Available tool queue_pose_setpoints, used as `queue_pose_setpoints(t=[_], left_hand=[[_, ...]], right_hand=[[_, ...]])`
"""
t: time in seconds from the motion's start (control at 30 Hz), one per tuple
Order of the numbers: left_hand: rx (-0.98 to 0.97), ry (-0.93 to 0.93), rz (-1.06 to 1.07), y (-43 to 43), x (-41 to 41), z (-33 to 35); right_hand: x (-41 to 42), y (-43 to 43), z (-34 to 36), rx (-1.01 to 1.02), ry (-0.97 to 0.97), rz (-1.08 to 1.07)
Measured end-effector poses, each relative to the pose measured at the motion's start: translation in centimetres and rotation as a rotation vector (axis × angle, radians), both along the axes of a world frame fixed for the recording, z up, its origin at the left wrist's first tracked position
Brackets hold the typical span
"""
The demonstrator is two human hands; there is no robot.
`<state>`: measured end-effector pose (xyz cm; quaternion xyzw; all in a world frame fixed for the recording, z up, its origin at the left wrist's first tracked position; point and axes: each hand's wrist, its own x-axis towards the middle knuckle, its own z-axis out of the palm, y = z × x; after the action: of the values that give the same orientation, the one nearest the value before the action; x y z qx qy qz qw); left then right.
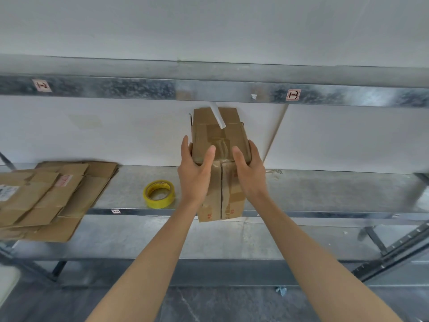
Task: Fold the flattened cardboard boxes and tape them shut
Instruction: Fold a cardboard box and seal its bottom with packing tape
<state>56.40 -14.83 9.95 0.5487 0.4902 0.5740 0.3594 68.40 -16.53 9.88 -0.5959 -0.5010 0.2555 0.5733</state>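
Head view: left hand (194,174), right hand (251,173) around upper box (220,135) side edges

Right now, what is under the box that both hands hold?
A second taped cardboard box stands on the metal shelf. The upper box, the left hand and the right hand cover its top.

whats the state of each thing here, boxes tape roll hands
upper box: folded, taped shut, held just above the lower box
lower box: folded, seam taped, standing on the shelf
flattened boxes: unfolded, stacked on the shelf
tape roll: lying on the shelf, unheld
left hand: grips the upper box's left side
right hand: grips its right side
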Motion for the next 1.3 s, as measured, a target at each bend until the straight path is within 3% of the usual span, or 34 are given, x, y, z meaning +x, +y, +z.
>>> queue_pose_setpoints(t=[0.13, 0.33, 0.5, 0.6, 0.93, 1.1, 1.3], left_hand=[[0.182, 0.193, 0.159, 0.3, -0.3, -1.2], [0.311, 0.321, 0.077, 1.5, -1.6, -1.7], [0.147, 0.314, -0.251, 1.0, -3.5, -1.7], [0.101, 0.336, -0.342, 1.3, -4.2, -2.0], [0.046, 0.396, -0.174, 0.9, -2.3, -2.2], [-0.005, 0.290, -0.307, -0.1, -3.2, -1.3], [0.052, 0.464, -0.407, -1.0, -5.9, -1.1]], right_hand=[[-0.6, -0.3, -0.7, 0.069, -0.025, -0.072], [-0.2, -0.5, -0.7, 0.063, -0.157, -0.108], [0.9, -0.4, 0.6, -0.075, -0.269, -0.028], [1.2, -0.4, 0.8, -0.094, -0.339, 0.014], [0.9, -0.3, 0.6, -0.090, -0.347, -0.045], [1.4, -1.2, 1.1, -0.137, -0.443, 0.019], [2.0, -2.7, 1.4, -0.167, -0.408, 0.124]])
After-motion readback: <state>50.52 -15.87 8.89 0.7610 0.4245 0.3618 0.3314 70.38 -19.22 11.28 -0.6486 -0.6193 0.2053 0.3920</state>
